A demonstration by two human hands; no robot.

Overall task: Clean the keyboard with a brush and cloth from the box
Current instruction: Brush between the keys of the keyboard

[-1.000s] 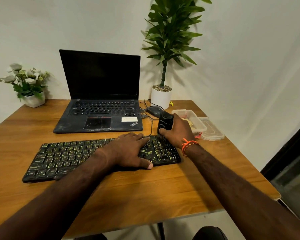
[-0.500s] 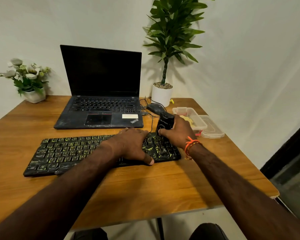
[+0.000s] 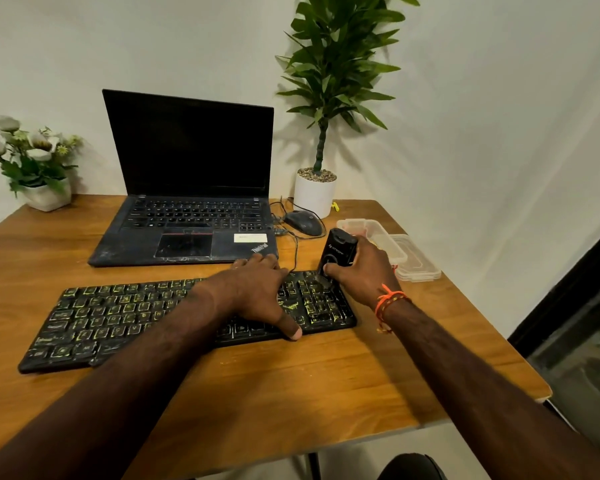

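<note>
Two potted plants (image 3: 314,188) (image 3: 45,194), one keyboard (image 3: 125,317), one laptop (image 3: 187,188), one mouse (image 3: 303,222).

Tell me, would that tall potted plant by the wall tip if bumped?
Probably fairly easily: the tall plant towers over its narrow white pot. The pebbles on top may add steadying weight. It stands near the table's back edge.

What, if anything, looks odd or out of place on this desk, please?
The black keyboard is visibly grimy, with yellowish residue smeared across its keys, thickest near the right hand. The laptop palm rest also looks dusty and scuffed.
</note>
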